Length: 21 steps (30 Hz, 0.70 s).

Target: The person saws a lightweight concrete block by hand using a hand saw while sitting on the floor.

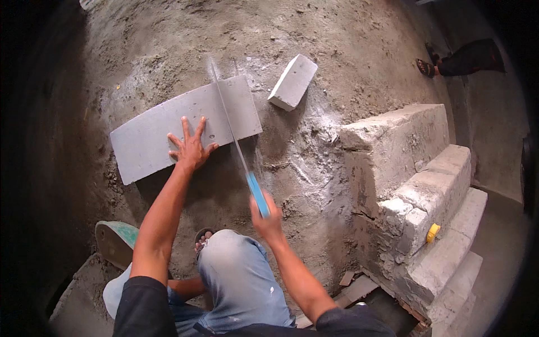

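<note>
A long grey concrete block (143,140) lies at a slant on the rough, dusty ground. My left hand (191,146) rests on its face with fingers spread. A hand saw (224,109) lies across the block near its right end, its blade slightly blurred and reaching past the far edge. My right hand (266,216) is closed on the saw's light blue handle (256,192), nearer my body. A shorter grey block piece (293,81) lies apart, just beyond the long block's right end.
Rough masonry steps (398,140) rise on the right, with a small yellow object (433,232) on them. Another person's sandalled foot (425,68) and dark-clothed leg show at upper right. A grey-green container (112,241) stands at lower left, beside my bent, jean-clad legs.
</note>
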Each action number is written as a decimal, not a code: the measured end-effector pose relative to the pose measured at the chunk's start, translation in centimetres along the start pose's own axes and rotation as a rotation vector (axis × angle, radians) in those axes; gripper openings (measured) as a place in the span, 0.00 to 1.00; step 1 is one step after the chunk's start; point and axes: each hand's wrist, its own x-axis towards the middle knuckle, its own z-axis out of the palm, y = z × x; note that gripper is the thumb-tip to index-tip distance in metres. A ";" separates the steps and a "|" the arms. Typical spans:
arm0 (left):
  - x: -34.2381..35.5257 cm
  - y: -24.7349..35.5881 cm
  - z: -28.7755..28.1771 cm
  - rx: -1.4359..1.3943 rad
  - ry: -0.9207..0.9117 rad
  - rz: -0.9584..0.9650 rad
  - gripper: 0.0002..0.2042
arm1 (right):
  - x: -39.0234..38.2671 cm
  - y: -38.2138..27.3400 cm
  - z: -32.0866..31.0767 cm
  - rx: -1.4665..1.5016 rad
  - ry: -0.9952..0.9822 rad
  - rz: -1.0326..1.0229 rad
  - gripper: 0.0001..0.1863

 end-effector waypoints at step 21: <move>0.1 0.2 -0.1 0.005 -0.014 0.024 0.43 | 0.7 0.3 0.2 -0.028 0.020 -0.025 0.20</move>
